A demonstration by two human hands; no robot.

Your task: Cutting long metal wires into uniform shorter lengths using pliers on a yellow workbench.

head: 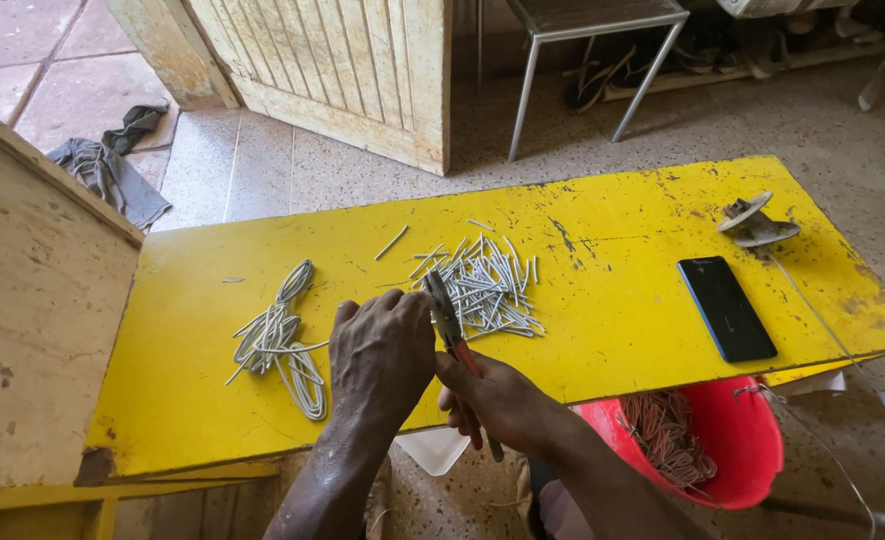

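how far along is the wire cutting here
Done: a pile of short cut pieces lies on the yellow table. In hand: the right hand works red-handled pliers against the left hand. Left: a coil of uncut grey wire beside the left hand.

Bare yellow board (623, 300) between wire-piece heap (483, 285) and phone (728, 308); cable coil (281, 340) left.
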